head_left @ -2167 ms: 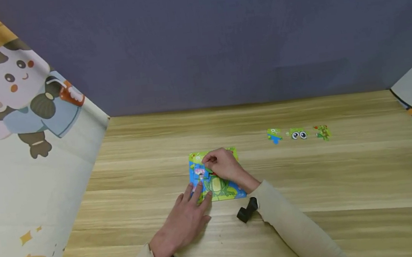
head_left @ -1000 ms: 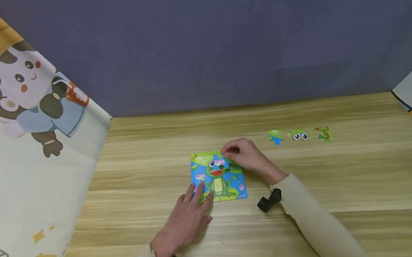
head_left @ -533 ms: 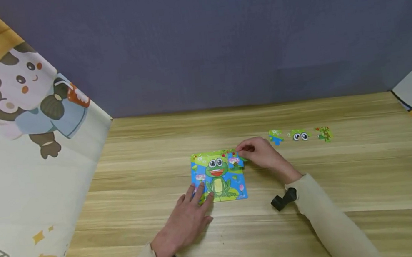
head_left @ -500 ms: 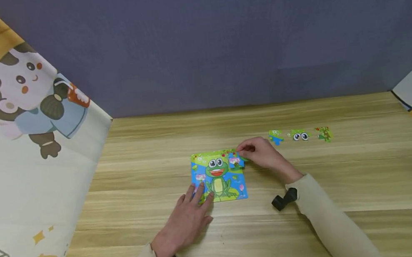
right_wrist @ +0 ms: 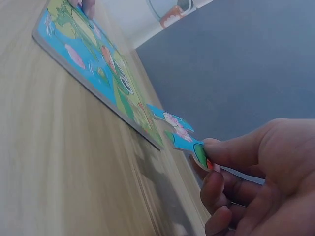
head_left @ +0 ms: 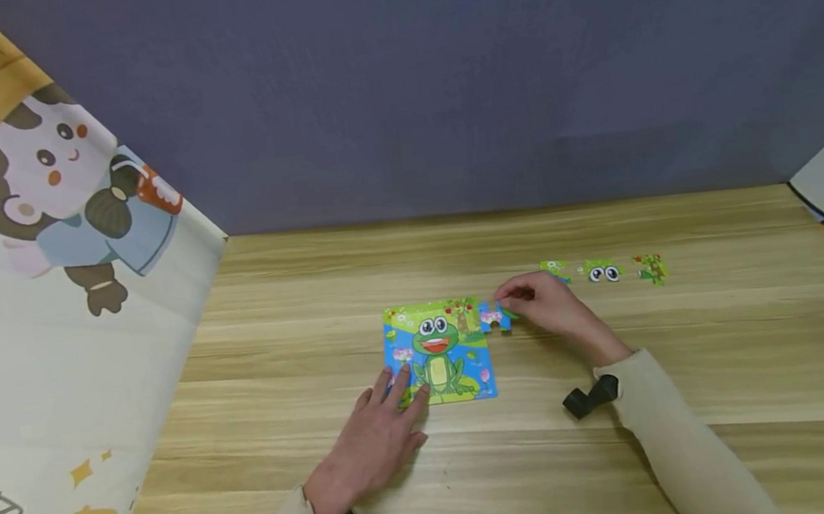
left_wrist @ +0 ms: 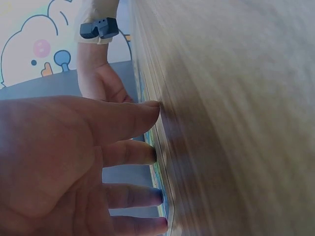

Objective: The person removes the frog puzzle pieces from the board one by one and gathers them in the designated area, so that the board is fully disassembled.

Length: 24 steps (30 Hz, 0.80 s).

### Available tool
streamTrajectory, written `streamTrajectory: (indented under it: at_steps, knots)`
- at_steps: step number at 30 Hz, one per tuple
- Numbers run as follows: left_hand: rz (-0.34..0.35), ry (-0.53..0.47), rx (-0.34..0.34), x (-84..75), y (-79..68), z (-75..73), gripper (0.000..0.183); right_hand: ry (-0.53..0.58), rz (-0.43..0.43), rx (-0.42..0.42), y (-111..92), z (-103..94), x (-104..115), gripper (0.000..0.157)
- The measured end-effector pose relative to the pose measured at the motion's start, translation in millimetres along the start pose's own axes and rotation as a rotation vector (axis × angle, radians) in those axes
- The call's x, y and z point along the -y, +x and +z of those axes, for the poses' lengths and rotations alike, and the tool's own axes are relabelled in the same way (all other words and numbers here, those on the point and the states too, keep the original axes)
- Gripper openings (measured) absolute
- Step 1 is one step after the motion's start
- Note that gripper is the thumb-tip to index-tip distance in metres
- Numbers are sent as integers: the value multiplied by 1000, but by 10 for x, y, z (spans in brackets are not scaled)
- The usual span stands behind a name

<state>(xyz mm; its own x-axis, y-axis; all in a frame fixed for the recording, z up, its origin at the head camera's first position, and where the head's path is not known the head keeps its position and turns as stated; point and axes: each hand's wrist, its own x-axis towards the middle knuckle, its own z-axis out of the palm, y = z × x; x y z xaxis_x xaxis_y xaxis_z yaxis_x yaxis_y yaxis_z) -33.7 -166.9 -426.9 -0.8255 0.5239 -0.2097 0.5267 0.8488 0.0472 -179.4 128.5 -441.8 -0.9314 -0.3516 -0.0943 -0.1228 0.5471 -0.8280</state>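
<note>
A square frog puzzle board (head_left: 460,357) lies on the table, its picture in green and blue. My left hand (head_left: 374,445) rests spread fingertips on its lower left part, fingers fairly straight. With thumb and fingertips my right hand (head_left: 549,305) pinches a jigsaw piece (head_left: 494,316), blue with a pink flower, just past the board's upper right side. In the right wrist view that puzzle piece (right_wrist: 179,130) is held above the table by its green and red end, tilted, with its notched edge showing. The left wrist view has my left fingers (left_wrist: 130,152) along the board's edge.
Further right lie loose jigsaw pieces: one with frog eyes (head_left: 603,272), one with a tree (head_left: 652,268), and a green and blue piece (head_left: 553,268) partly behind my right hand. A dark wall (head_left: 484,82) rises behind the wooden table (head_left: 295,294).
My right hand has carried the flower jigsaw piece rightward, from over the board to beyond its right side, uncovering the frog picture. My left hand stays in place.
</note>
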Motion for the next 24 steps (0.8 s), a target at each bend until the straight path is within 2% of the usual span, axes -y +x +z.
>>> streamTrajectory:
  at_steps: [12,18,24]
  knots:
    - [9,18,-21,-9,-20,-9,56,-51,-11,-18,-85,-196,-142,20]
    - [18,24,-29,-2,-24,-10,57,-57,12,-13,-146,-303,-191,23]
    - [16,14,-20,1,-18,-24,56,-81,14,-43,-204,-413,-262,23]
